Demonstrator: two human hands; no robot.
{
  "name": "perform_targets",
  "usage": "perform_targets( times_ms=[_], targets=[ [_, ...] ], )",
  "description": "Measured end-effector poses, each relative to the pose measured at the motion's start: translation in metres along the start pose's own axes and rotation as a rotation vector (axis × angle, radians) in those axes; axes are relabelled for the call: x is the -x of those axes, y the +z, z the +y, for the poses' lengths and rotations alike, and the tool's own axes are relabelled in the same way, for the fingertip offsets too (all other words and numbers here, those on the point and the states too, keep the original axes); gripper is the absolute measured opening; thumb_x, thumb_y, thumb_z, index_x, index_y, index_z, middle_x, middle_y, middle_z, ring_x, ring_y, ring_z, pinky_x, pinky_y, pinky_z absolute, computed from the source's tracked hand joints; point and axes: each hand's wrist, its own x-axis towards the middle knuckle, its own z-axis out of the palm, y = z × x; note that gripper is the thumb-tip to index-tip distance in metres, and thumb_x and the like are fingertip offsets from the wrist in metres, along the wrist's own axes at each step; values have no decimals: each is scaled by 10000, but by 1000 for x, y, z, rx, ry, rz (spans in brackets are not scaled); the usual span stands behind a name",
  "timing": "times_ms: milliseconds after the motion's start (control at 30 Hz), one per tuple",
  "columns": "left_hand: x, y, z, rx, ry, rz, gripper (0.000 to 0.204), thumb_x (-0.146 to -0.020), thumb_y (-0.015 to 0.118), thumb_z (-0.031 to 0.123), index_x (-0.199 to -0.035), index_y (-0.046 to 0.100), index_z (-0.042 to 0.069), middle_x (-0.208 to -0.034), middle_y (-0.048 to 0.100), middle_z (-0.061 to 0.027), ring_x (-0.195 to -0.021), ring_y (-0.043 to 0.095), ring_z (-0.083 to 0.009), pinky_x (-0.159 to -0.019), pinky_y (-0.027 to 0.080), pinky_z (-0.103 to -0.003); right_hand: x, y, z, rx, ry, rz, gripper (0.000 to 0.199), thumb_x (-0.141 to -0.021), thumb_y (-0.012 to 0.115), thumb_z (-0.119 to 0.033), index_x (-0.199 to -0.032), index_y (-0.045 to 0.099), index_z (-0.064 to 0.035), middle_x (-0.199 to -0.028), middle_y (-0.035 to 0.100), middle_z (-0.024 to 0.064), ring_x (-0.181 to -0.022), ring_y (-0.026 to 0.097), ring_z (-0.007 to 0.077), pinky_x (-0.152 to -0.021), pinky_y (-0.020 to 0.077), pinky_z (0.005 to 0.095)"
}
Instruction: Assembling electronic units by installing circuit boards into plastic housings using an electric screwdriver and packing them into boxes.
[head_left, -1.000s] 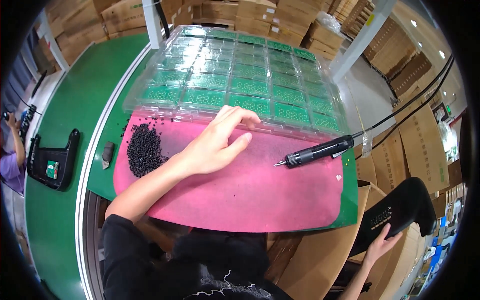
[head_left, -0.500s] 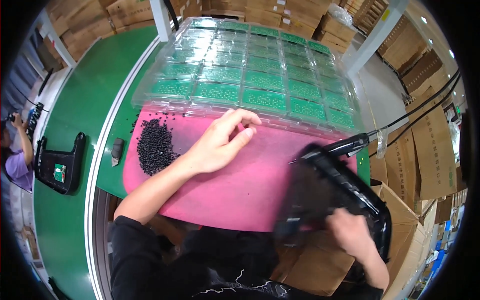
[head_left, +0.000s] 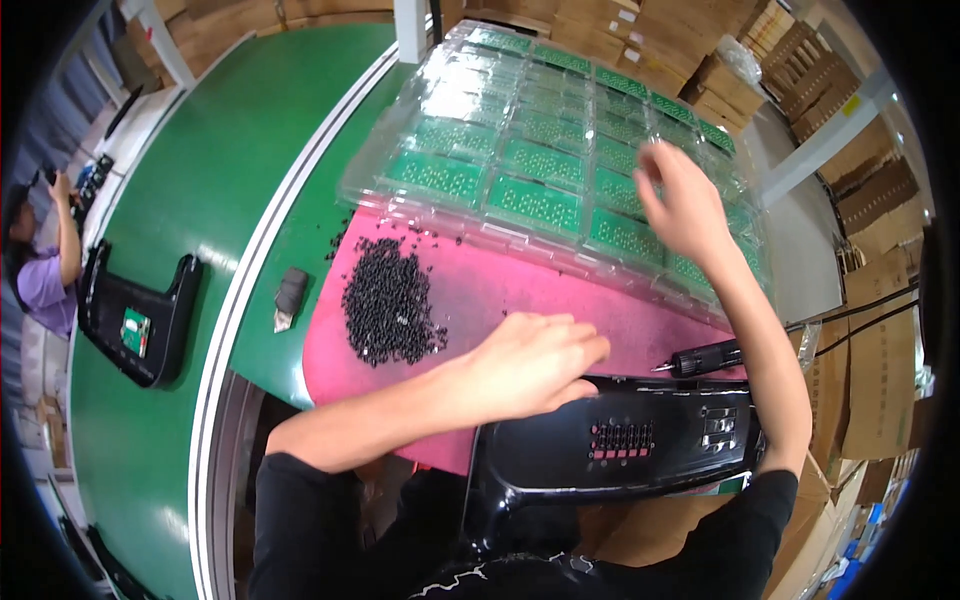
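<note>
A glossy black plastic housing (head_left: 545,455) with a slotted vent and a small rectangular cutout lies across the near right part of the pink mat (head_left: 480,275), overhanging its front. Next to its far edge is my left hand (head_left: 535,365), fingers loosely bent and thumb apart at the rim; it appears to grip nothing. My right hand (head_left: 685,205) hovers over the right side of a clear plastic tray (head_left: 375,195), its fingers half curled and apart, empty. Green circuit boards (head_left: 535,203) fill the tray's compartments.
Small black screws (head_left: 385,300) are heaped on the mat's left. A black electric screwdriver (head_left: 705,358) lies by the housing. Left of the mat sits a dark grey object (head_left: 290,292). Another housing (head_left: 150,315) rests on the green conveyor (head_left: 260,110), near a person in purple (head_left: 50,280).
The black housing has turned and now lies flat in front of me. My right hand has left it and moved up over the tray. My left hand has come down to the housing's edge.
</note>
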Motion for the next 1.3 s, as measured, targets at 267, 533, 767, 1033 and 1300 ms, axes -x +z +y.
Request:
perform_targets(
  times_ms=[267,533,767,1033,1300],
  targets=[
    [2,9,0,-230,0,108,155,-768,688,209,-761,577,102,-740,541,-23,-716,573,-197,-588,428,-334,-111,110,107,306,414,-205,482,-883,525,-246,-1353,479,-149,-1491,328,105,-1382,299,321,-1109,298,491],
    [-6,0,-5,-264,-19,89,204,-758,710,260,-749,571,111,-739,532,-13,-746,556,-183,-601,425,-326,-155,129,116,336,520,-360,607,-861,492,-191,-1434,351,-49,-1591,149,64,-1463,124,304,-1155,166,531],
    [-8,-6,0,-260,1,93,250,-767,728,282,-839,597,81,-838,578,-42,-815,578,-227,-669,470,-351,-90,68,81,10,166,81,665,-861,553,-163,-1450,287,-6,-1549,226,122,-1427,202,322,-1135,213,480],
    [-6,-23,7,142,-179,576,780,-848,701,135,-1449,229,-20,-1425,341,-233,-1275,436,-353,-1045,394,-421,91,-68,-55,-1222,118,-126,720,-841,607,-95,-1483,294,-5,-1553,223,139,-1386,284,216,-1080,301,389],
    [0,-21,48,972,-260,-178,355,-966,477,64,-1316,491,7,-922,692,-92,-748,663,-156,-637,516,-285,192,-94,-90,-659,133,88,795,-774,763,-66,-1439,338,37,-1339,531,195,-1073,597,249,-845,483,323]
  ],
)
